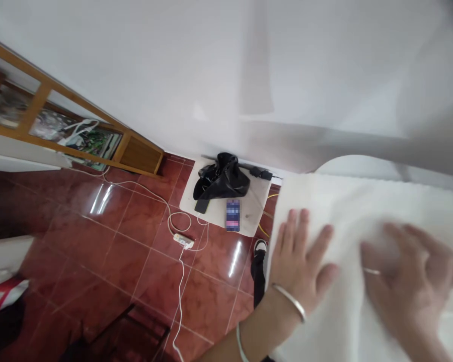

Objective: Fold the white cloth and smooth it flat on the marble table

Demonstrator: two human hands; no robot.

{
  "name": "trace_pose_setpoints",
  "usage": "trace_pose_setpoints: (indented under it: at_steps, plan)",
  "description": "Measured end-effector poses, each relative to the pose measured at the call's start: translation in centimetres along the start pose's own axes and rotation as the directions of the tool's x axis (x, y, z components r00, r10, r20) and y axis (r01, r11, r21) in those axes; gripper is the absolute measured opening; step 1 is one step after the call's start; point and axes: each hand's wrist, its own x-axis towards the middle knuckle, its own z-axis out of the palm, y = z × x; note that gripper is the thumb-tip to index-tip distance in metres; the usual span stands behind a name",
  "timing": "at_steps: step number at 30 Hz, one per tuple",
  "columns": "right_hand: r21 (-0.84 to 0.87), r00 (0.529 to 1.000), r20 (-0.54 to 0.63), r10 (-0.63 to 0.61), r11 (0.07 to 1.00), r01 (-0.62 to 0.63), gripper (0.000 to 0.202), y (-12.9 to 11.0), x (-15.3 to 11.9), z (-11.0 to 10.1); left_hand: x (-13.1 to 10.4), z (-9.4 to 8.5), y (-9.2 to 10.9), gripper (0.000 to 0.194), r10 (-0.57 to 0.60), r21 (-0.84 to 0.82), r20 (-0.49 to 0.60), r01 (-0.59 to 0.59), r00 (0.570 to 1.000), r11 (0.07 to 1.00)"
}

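Right hand [417,279] (blurred) bends over white cloth [347,206]; left hand [297,264] splays, palm-down.

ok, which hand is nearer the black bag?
Left. The left hand is spread over the white fabric, near the edge on the black bag's side; the right hand, blurred, is farther across the fabric, beyond the left.

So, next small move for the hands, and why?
I'd probably sweep the right hand lightly across the white cloth, toward what looks like a fold running between the hands. The left hand is spread open near the cloth's left edge, so it could anchor that side. The right hand is blurred, so its exact contact can't be told.
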Motion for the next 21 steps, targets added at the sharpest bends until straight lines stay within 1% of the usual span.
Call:
trace_pose_setpoints:
  at_steps: [1,2,3,4,6,8,10,12,16,18,21]
  plan:
    - [-0.001,0.998,-0.053,-0.043,0.999,0.043,0.05,-0.3,-1.2,0.0,-1.1,0.2,0.1,0.067,-0.013,0.007,-0.013,0.013,1.0,1.0]
    - [-0.003,0.988,-0.098,-0.117,0.993,0.118,0.048,-0.6,-2.7,-0.1,-2.2,0.4,0.1,0.069,-0.027,0.021,-0.028,0.028,0.999,0.999]
    - [0.055,0.979,-0.039,-0.202,0.977,0.204,0.046,-1.0,-4.2,-0.4,-3.3,0.6,0.3,0.069,-0.041,0.04,-0.046,0.043,0.998,0.998]
    - [0.127,0.975,0.053,-0.215,0.97,0.207,0.046,-1.5,-5.7,-0.8,-4.3,0.9,0.4,0.07,-0.055,0.063,-0.065,0.059,0.996,0.996]
    - [0.177,0.975,0.122,-0.187,0.97,0.164,0.05,-2.5,-8.7,-1.7,-6.0,1.7,0.8,0.069,-0.088,0.112,-0.118,0.101,0.989,0.989]
    - [0.104,0.969,0.176,-0.175,0.982,0.158,0.058,-3.2,-11.4,-2.5,-7.0,2.7,1.5,0.071,-0.107,0.149,-0.18,0.135,0.978,0.98]
    - [0.017,0.96,0.198,-0.199,0.98,0.199,0.062,-2.9,-13.7,-2.9,-7.2,3.7,2.7,0.073,-0.096,0.161,-0.212,0.131,0.973,0.978]
    - [-0.048,0.972,0.185,-0.147,0.986,0.159,0.066,-1.5,-15.5,-3.1,-6.8,4.7,4.4,0.074,-0.062,0.139,-0.185,0.088,0.981,0.986]
    - [-0.105,0.997,0.079,0.005,0.994,0.003,0.07,3.5,-17.5,-3.5,-5.1,7.0,9.2,0.074,0.047,0.064,-0.093,-0.041,0.995,0.997]
    - [-0.137,0.997,0.001,0.074,0.988,-0.074,0.071,6.0,-17.7,-4.3,-4.0,8.5,11.8,0.074,0.119,0.04,-0.081,-0.116,0.99,0.992]
    - [-0.149,0.981,-0.12,0.155,0.974,-0.172,0.075,9.0,-16.7,-6.5,-2.2,10.7,15.8,0.072,0.217,-0.013,-0.064,-0.219,0.974,0.976]
